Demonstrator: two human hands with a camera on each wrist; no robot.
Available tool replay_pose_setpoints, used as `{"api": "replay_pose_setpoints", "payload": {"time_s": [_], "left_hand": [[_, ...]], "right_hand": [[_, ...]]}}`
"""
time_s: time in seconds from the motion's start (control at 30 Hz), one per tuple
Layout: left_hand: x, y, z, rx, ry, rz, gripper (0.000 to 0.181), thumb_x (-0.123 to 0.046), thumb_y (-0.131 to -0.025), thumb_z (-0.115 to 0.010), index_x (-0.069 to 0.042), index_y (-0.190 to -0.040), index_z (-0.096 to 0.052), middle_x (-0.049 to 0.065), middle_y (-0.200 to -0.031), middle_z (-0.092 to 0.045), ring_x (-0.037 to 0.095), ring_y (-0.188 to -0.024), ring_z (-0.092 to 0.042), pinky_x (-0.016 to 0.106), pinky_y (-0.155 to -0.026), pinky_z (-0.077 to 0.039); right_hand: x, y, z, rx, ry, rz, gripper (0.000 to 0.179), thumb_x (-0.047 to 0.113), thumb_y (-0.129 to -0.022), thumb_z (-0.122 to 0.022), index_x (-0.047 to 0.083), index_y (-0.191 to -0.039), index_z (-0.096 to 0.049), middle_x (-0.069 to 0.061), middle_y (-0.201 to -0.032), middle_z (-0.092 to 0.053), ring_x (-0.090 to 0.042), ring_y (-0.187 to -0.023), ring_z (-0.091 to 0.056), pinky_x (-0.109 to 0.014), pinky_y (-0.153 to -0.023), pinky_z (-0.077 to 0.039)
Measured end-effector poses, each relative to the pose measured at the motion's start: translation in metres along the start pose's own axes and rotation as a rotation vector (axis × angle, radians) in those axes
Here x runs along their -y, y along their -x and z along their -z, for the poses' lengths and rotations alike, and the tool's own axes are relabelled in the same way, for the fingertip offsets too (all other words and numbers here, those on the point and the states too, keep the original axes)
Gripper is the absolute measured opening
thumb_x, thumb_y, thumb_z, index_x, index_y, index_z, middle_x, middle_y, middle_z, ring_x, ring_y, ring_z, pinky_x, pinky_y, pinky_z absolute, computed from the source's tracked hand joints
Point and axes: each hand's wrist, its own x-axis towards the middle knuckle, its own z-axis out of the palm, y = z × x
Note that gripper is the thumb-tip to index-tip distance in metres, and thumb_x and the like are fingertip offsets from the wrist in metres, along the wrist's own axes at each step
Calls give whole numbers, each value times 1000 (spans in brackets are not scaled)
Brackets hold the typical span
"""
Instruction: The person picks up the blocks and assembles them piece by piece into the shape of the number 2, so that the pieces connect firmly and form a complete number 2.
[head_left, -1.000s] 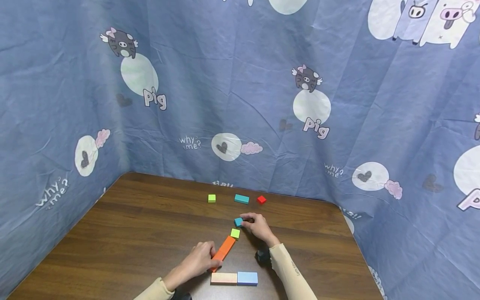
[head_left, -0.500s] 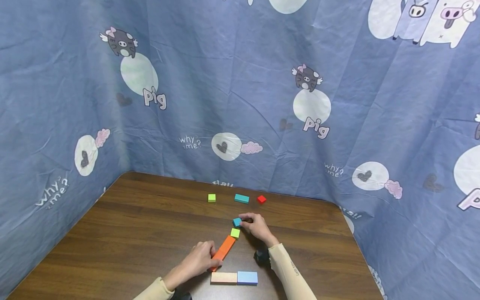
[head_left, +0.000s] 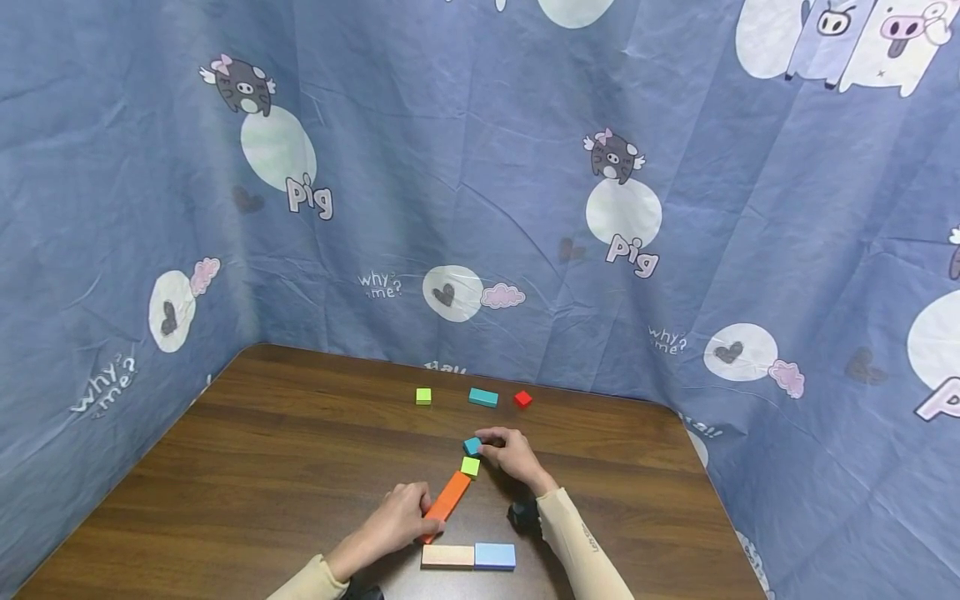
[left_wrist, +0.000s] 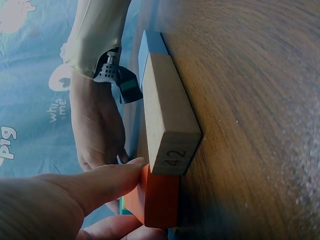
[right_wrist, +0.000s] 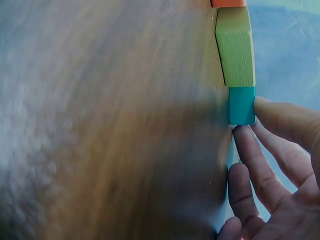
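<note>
My left hand (head_left: 400,520) grips the near end of a long orange block (head_left: 448,497) between thumb and fingers. At its far end sits a lime green block (head_left: 470,467). Just beyond that lies a small teal block (head_left: 472,446), its right side pinched by my right hand (head_left: 512,457). In the right wrist view the thumb and a fingertip touch the teal block (right_wrist: 242,106), which appears right up against the green one (right_wrist: 235,47). A plain wooden block (left_wrist: 170,100), marked 42, stands close to the orange block's (left_wrist: 161,197) near end in the left wrist view.
A light blue block (head_left: 495,557) adjoins the wooden block at the front. Toward the back lie another lime block (head_left: 423,397), a longer teal block (head_left: 483,397) and a red block (head_left: 522,399). A patterned blue curtain (head_left: 337,250) hangs behind the brown table (head_left: 300,442).
My right hand has shifted the small teal block slightly left and nearer to the lime green block. The left hand stays in place on the orange block.
</note>
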Motion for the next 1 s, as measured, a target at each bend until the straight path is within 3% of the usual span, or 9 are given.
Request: {"api": "replay_pose_setpoints", "payload": {"time_s": [1.0], "left_hand": [[0,0,-1,-6,-11,12,34,-20,-67,-84,-8,-71,-53,-6,-61,-47,9,-54,-38,22,-47,-28]], "right_hand": [[3,1,-2,11,-4,34,26,18,-90,-67,9,-114,-69,-7,-106,-70,-11,-83,-57,-24,-69,-46]]}}
